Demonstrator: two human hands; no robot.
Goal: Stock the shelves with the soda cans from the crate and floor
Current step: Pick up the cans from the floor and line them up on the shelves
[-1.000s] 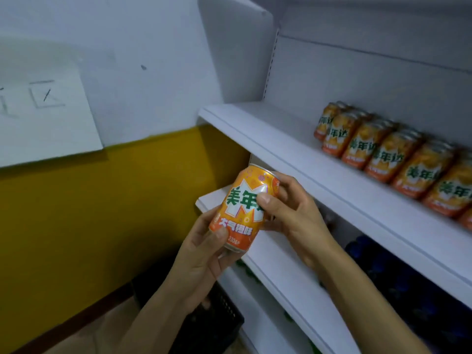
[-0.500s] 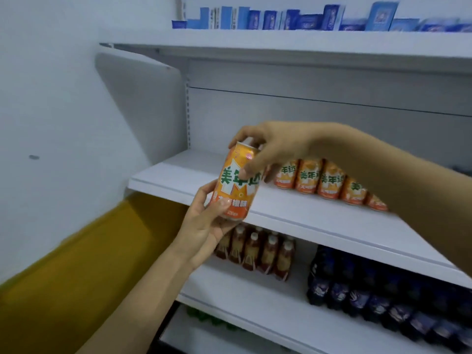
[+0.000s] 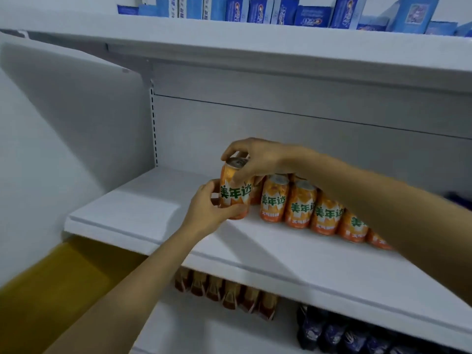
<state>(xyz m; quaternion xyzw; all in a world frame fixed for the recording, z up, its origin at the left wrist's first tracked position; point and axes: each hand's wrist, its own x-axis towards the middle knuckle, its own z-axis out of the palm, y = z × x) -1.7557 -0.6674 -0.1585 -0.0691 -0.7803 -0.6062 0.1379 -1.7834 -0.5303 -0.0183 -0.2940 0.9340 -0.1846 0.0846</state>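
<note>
On the white middle shelf (image 3: 132,215), a row of orange cans (image 3: 301,205) runs rightward. I'm placing one more orange can (image 3: 233,194) at its left end. My right hand (image 3: 258,159) clamps its top, my left hand (image 3: 204,210) wraps its base. Next, I judge: set it flush, upright, then let go.

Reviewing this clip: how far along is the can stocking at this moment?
Done: a row of orange cans already stands on the middle shelf. In hand: one more orange can, upright at the row's left end, gripped by the left hand low down and the right hand at the top. Left: letting go; bare shelf remains to the left. Crate and floor are out of view.
</note>
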